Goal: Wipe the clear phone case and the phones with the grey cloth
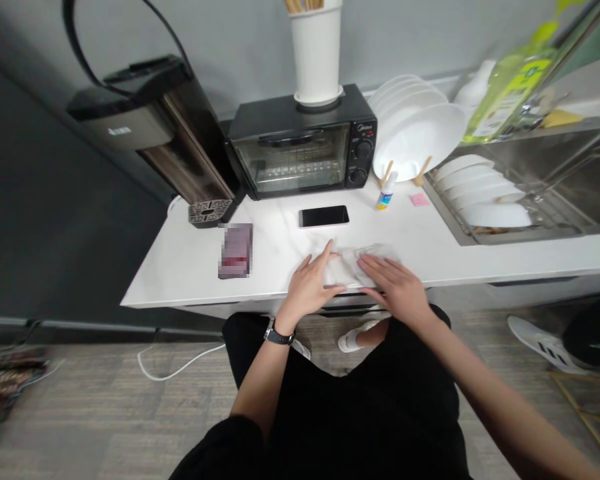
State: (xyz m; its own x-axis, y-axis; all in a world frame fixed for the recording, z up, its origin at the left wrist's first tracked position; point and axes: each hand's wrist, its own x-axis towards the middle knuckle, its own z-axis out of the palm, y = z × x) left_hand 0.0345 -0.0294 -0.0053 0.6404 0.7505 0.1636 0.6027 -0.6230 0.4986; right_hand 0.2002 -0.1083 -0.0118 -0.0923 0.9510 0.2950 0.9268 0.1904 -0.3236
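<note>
A crumpled white sheet (341,268), perhaps thin cloth or plastic, lies at the front edge of the counter. My right hand (397,285) rests flat on its right part, fingers stretched out and covering some of it. At the sheet's left end is my left hand (306,285), with thumb and fingers spread and touching its border. Behind the sheet lies a black-screened phone (324,217). Further left is a blurred-out purple rectangular thing (237,251).
A toaster oven (300,157) stands at the back, bearing a white utensil holder (317,57). A tall dispenser (180,133) is left. To the right are a small spray bottle (386,193), a pink square (419,199), racked plates (415,137) and a sink (570,190). Another person's shoe (545,341) shows below.
</note>
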